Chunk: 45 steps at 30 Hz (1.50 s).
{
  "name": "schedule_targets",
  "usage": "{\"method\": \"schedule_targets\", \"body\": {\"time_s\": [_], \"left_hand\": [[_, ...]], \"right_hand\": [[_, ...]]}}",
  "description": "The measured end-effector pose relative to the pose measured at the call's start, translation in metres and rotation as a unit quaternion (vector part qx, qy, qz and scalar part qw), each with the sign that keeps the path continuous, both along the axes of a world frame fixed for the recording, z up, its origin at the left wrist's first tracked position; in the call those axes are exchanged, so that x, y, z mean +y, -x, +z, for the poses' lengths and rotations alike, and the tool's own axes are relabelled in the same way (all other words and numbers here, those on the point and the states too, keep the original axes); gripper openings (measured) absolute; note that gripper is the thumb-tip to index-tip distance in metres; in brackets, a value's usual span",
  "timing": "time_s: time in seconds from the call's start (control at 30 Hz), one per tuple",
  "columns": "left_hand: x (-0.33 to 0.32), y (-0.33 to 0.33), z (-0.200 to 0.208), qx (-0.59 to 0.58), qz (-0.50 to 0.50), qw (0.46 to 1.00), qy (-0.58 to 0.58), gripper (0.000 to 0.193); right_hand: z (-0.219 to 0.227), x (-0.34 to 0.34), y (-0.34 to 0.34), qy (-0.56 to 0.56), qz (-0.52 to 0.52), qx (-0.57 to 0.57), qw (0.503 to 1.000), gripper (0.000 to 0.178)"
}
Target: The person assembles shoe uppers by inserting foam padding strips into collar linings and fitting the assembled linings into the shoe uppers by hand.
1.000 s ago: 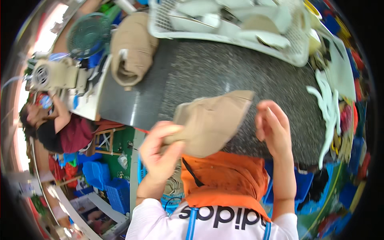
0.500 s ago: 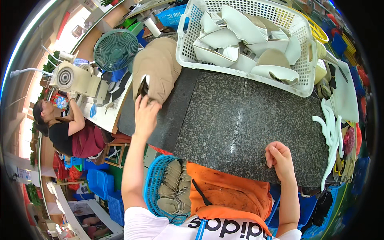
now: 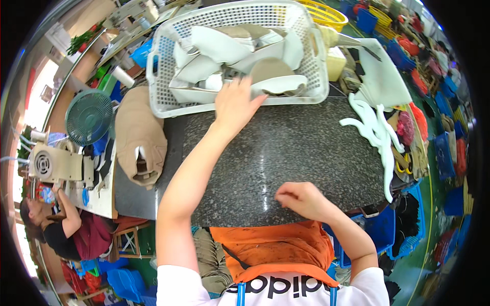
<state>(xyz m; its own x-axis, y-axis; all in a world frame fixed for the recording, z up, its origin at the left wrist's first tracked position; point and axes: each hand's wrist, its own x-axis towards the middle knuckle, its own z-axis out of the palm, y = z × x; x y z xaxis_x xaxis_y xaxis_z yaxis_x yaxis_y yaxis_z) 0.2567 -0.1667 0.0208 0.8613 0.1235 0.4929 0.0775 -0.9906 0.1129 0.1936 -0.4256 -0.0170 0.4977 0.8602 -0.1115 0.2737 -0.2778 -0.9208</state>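
Observation:
My left hand [image 3: 236,104] reaches over the front rim of a white plastic basket [image 3: 178,108]. Its fingers are stretched out with the thumb apart, slightly blurred, close to curved white-backed tan fabric pieces [image 3: 278,84]. Whether the fingertips touch a piece I cannot tell. My right hand [image 3: 302,199] is curled closed above the near part of the dark speckled stone tabletop [image 3: 240,168], with nothing visible in it. A stack of tan caps [image 3: 140,127], nested together, lies on its side left of the basket, apart from both hands.
Pale strips [image 3: 375,132] lie along the table's right side, near white sheets [image 3: 380,76]. A green fan [image 3: 89,117] stands at the left. Beyond the left edge a person [image 3: 71,224] sits at a sewing machine [image 3: 58,162]. Tan pieces [image 3: 212,260] sit below the near edge.
My left hand has left the stack of caps and moved right to the white basket. My right hand stays curled, now farther left over the table. The view has shifted to the right.

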Motion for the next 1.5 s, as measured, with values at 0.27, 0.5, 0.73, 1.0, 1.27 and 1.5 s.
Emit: {"method": "schedule_targets", "body": {"time_s": [0.27,0.5,0.73,1.0,1.27,1.5], "left_hand": [[0.045,-0.08,0.001,0.29,-0.111,0.929,0.2,0.073],[-0.032,-0.013,0.051,-0.046,-0.246,0.893,0.375,0.027],[-0.049,0.128,0.079,0.083,-0.279,0.603,0.743,0.015],[-0.013,0.099,-0.061,0.08,0.004,0.527,0.846,0.016],[0.007,0.094,-0.054,0.11,-0.04,0.928,0.352,0.016],[-0.126,0.101,0.011,0.105,-0.239,0.669,0.696,0.039]], "right_hand": [[0.002,-0.027,-0.038,0.009,-0.059,-0.158,0.986,0.015],[0.033,-0.004,-0.112,-0.126,-0.267,-0.478,0.827,0.074],[0.09,-0.013,-0.06,-0.157,0.04,-0.152,0.975,0.087],[0.024,-0.126,-0.159,0.223,-0.458,-0.549,0.662,0.032],[0.004,-0.187,-0.197,-0.007,-0.485,-0.416,0.769,0.025],[0.062,-0.065,-0.068,-0.109,-0.216,0.017,0.97,0.02]]}}
